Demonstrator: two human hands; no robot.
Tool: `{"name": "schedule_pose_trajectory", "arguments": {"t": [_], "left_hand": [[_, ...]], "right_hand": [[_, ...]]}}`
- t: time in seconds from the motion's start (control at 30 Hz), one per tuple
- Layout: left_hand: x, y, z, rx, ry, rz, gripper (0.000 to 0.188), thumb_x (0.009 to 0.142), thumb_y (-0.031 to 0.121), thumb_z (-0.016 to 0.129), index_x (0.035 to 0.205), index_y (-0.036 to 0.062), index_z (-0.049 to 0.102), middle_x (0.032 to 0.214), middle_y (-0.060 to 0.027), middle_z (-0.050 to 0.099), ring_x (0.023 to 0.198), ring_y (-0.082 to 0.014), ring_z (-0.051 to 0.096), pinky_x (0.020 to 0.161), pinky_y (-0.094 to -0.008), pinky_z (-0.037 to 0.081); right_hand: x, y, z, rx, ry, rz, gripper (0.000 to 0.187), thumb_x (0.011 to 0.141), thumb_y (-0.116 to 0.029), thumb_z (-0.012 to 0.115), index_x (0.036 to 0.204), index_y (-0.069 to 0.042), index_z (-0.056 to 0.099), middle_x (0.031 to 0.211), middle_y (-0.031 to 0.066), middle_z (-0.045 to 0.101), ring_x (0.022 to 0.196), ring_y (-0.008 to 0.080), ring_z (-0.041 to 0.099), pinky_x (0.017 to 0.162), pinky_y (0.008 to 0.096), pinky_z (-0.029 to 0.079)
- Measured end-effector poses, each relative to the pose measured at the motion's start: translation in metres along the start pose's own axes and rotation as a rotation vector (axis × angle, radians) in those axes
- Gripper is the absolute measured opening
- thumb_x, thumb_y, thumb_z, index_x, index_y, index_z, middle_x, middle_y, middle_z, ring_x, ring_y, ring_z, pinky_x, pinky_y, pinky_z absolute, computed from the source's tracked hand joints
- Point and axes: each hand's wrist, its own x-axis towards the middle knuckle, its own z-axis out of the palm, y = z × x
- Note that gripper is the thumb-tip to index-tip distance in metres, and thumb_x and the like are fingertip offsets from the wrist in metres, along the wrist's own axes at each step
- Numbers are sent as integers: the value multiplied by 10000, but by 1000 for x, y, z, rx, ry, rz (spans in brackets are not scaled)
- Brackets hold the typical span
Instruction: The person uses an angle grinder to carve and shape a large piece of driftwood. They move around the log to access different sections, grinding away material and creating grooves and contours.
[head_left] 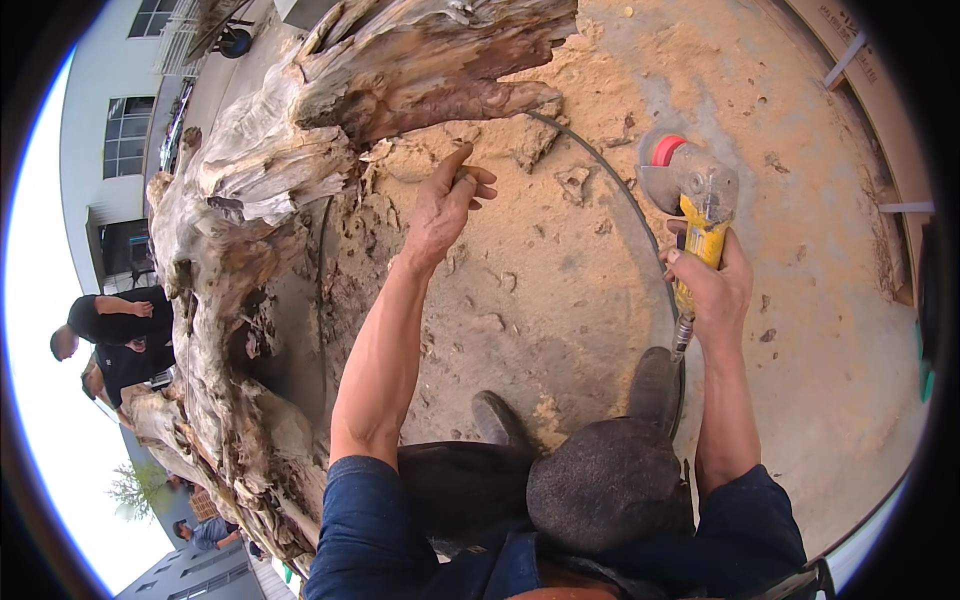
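Gripped a yellow angle grinder (705,240) in the right hand (718,285), closed firmly about the tool's body. Carried it well to the right of the wood, metal head (710,185) turned away from the torso, narrow metal fitting (684,335) at the tail toward the forearm. Noted a red disc (668,150) on the left side of the head; could not tell whether spinning.

Held the left hand (441,212) loosely half open, grasping nothing; stretched one finger forward, curled the rest. Found it just right of a large weathered trunk (255,170), between wood and grinder. Could not judge height above the ground (560,320).

Saw tan sawdust and chips spread over that ground. Traced a dark hose (622,185) curving from the trunk's edge, past the grinder, toward the feet. Spotted two dark shoes (497,418) below, near dark blue sleeves (365,520).

Logged farther left, beyond the trunk, people in black (130,315) and a pale building (90,130) with windows; at far right, a brown panel (868,120).
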Motion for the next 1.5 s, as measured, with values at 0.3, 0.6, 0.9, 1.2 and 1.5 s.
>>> {"name": "schedule_pose_trajectory", "arguments": {"t": [0.3, 0.6, 0.9, 1.2, 1.5], "left_hand": [[9, 3, -48, -911, 484, 89, 399, 1155, 236, 393, 1513, 64, 433, 1553, -139, 489, 1454, -418, 454, 1180, -663, 398], [38, 2, -37, -1199, 649, 92, 323, 1132, 234, 480, 1436, 125, 502, 1497, -110, 543, 1381, -388, 521, 1095, -616, 450], [6, -4, -42, -1008, 638, 67, 246, 1045, 19, 558, 1280, -54, 558, 1094, -181, 683, 912, -319, 699, 807, -484, 620], [-35, 0, -96, -1062, 460, 196, 456, 933, -130, 516, 1384, -70, 475, 1297, -198, 622, 1166, -374, 690, 895, -492, 641], [-72, -50, -95, -617, 204, -105, 281, 1016, 121, 627, 1196, -95, 618, 896, -99, 740, 751, -214, 736, 664, -320, 599]], "right_hand": [[-3, 13, -1, 6, -129, 43, 464, 819, -113, 698, 1245, 63, 639, 1086, 120, 707, 824, 154, 666, 728, 307, 546], [-8, 14, 0, -2, -194, 59, 529, 820, -107, 689, 1308, 76, 597, 1153, 162, 702, 844, 199, 710, 709, 322, 577], [-25, 10, 16, -72, -231, 20, 512, 822, -84, 674, 1300, 81, 593, 1141, 177, 695, 823, 212, 702, 682, 333, 573], [-56, 7, 60, -172, -276, -41, 506, 812, -70, 681, 1289, 76, 599, 1129, 171, 705, 806, 198, 712, 670, 321, 586], [-91, 4, 110, -437, -348, -155, 504, 802, -51, 694, 1284, 67, 607, 1099, 138, 723, 811, 179, 714, 684, 311, 586]]}}
